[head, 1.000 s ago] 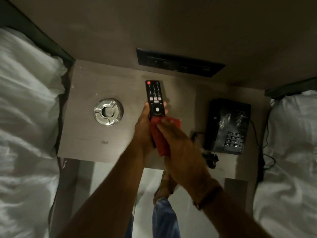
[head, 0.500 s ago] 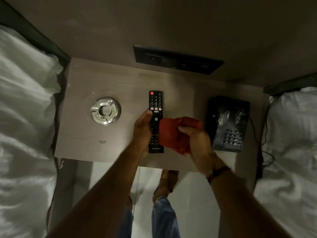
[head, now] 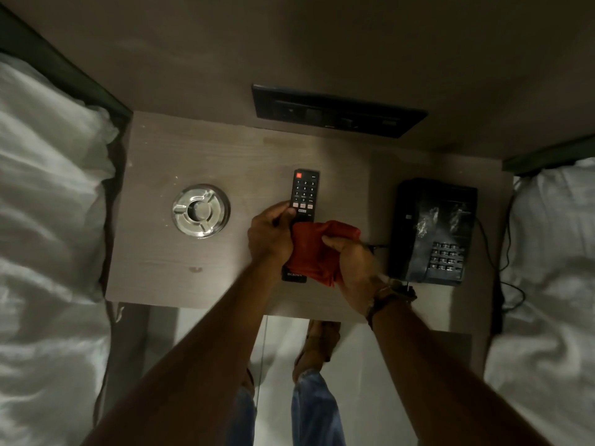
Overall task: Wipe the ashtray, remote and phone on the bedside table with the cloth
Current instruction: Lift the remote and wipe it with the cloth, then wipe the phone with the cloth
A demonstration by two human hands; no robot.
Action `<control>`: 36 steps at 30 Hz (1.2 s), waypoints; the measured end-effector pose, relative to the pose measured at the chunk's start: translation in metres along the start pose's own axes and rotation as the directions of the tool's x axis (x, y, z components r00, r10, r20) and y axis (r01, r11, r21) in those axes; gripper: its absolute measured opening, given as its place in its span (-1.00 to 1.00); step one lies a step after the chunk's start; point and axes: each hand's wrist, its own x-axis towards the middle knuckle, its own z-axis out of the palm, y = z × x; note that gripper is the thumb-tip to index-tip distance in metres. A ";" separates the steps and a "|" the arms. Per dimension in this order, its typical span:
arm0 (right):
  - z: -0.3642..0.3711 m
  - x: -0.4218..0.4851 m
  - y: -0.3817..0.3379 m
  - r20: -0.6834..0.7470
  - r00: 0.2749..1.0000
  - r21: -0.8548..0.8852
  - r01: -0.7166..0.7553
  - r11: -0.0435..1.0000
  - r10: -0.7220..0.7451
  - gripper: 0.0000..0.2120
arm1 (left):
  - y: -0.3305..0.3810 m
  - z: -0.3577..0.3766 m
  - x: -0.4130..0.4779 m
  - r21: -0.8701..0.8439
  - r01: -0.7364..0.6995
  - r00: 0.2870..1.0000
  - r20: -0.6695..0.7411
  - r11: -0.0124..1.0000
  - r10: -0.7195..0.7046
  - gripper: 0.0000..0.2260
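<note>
Mid-task: remote (head: 304, 201) gripped by left hand (head: 270, 235), red cloth (head: 317, 249) bunched in right hand (head: 352, 265) over its lower half; ashtray (head: 201, 210), phone (head: 433, 231) apparently unattended.

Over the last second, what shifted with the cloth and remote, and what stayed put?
The right hand drew the red cloth off the remote to its right side, then brought it back over the lower half. The left hand kept hold of the remote. The ashtray and phone stayed put.
</note>
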 end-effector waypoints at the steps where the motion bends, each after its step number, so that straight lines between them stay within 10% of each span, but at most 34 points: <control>1: 0.002 0.002 0.000 -0.014 1.000 -0.008 0.009 1.000 -0.009 -0.83 | 0.001 0.000 0.002 0.048 -0.013 1.000 -0.007 0.999 0.013 -0.77; 18: -0.008 -0.009 -0.003 -0.029 0.997 0.052 0.078 0.996 -0.077 -0.76 | 0.015 -0.013 -0.004 0.402 -0.100 0.963 -0.189 0.910 0.190 -0.72; 24: -0.089 -0.100 0.004 -0.165 0.970 0.174 0.206 0.963 -0.178 -0.61 | 0.013 0.017 -0.062 0.320 -0.533 0.835 0.049 0.783 0.548 -0.59; 30: -0.191 -0.145 -0.010 -0.350 0.905 0.254 0.338 0.906 -0.240 -0.51 | -0.005 0.100 -0.119 0.276 -0.544 0.826 0.344 0.792 0.447 -0.13; 36: -0.259 -0.100 -0.041 -0.261 0.915 0.265 0.375 0.888 -0.309 -0.53 | -0.036 0.176 -0.117 0.305 -0.529 0.840 0.324 0.792 0.436 0.13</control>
